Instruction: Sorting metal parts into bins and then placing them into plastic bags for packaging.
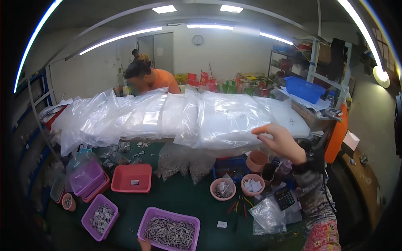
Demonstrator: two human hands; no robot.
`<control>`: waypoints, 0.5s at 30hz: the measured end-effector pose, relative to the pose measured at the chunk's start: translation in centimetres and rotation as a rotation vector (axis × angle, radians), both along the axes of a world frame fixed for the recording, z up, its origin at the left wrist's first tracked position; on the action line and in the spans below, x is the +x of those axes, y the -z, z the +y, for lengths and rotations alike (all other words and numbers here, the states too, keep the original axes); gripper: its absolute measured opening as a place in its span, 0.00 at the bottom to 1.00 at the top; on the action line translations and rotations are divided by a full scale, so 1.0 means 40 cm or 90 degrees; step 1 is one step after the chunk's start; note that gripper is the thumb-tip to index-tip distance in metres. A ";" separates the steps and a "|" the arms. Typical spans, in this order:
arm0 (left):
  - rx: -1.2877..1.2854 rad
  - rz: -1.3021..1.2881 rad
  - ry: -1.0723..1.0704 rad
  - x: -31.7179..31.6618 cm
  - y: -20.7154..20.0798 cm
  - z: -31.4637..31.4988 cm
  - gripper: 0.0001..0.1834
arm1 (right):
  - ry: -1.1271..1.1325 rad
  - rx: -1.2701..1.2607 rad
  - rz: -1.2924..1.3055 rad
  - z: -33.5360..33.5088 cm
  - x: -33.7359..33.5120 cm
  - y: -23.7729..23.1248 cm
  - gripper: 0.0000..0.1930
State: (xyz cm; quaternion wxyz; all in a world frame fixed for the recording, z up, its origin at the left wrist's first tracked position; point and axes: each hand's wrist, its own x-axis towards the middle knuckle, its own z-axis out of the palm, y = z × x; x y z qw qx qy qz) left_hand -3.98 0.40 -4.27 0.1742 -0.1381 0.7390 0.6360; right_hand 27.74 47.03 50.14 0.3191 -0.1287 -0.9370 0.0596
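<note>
A purple tub [144, 213] full of small grey metal pieces, shaped like links or hooks, stands at the near edge of the green table. At its near left corner my left hand [145, 244] grips the wall; most of this hand is cut off by the lower edge. My right hand [276, 141] is raised over the right side of the table, in front of the clear plastic bags [234, 117] on the shelf. Its fingers stretch leftward, thumb apart, with nothing visible between them. Orange shows on a fingertip.
Left stand another purple tub [86, 217] of metal parts and a red tub [138, 169]. Right are pink bowls [217, 197], pliers [245, 207], a calculator [284, 198] and clear bags [268, 217]. Behind the shelf, a person in orange [165, 81] leans down.
</note>
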 end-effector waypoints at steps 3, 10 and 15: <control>-0.008 -0.031 0.100 -0.014 -0.075 0.009 0.29 | 0.011 0.055 0.080 0.120 -0.151 0.016 0.11; 0.075 -0.038 0.065 0.050 -0.149 -0.148 0.34 | 0.161 0.164 -0.096 0.333 -0.447 0.016 0.08; 0.029 -0.065 0.082 0.074 -0.210 -0.301 0.22 | 0.402 0.181 -0.229 0.377 -0.512 -0.024 0.06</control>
